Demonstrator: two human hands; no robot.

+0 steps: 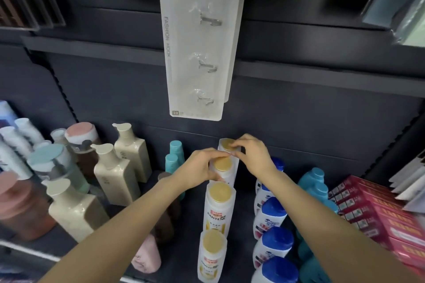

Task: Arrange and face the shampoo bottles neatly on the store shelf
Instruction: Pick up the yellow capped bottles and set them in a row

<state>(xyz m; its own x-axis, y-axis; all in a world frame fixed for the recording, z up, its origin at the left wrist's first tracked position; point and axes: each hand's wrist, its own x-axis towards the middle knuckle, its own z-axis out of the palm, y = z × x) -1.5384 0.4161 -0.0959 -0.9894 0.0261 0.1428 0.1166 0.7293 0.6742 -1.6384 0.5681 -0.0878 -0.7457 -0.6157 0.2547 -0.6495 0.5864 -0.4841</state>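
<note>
— Which bottles are being handled?

— The row of white Pantene shampoo bottles with gold caps, running front to back down the middle of the dark shelf (pixel 193 220). The left hand (pixel 200 166) has its fingers curled round the second bottle from the back (pixel 222 167), just under the cap. The right hand (pixel 251 154) pinches the cap edge of the rearmost bottle (pixel 226 145), which stands close to the shelf's back panel.

— And the front ones?

— Two more — the third bottle (pixel 219 207) and the front bottle (pixel 211 257) near the shelf's front edge — stand untouched, labels facing out.

— How would you say they handle?

— My guess: stiff plastic, smooth and a bit slick, with some weight if full. Tall and narrow, so they would tip if pushed high up. The flat cap gives a good turning grip; the shoulder below it is better for sliding or lifting. Nothing fragile, but one knocked over could topple its neighbours.

— What stands nearby?

— Blue-capped white bottles (pixel 273 213) in a row just to the right, teal bottles (pixel 174 156) to the left toward the back, and cream pump bottles (pixel 115 174) further left. A hook pack (pixel 197 53) hangs above the row.
</note>
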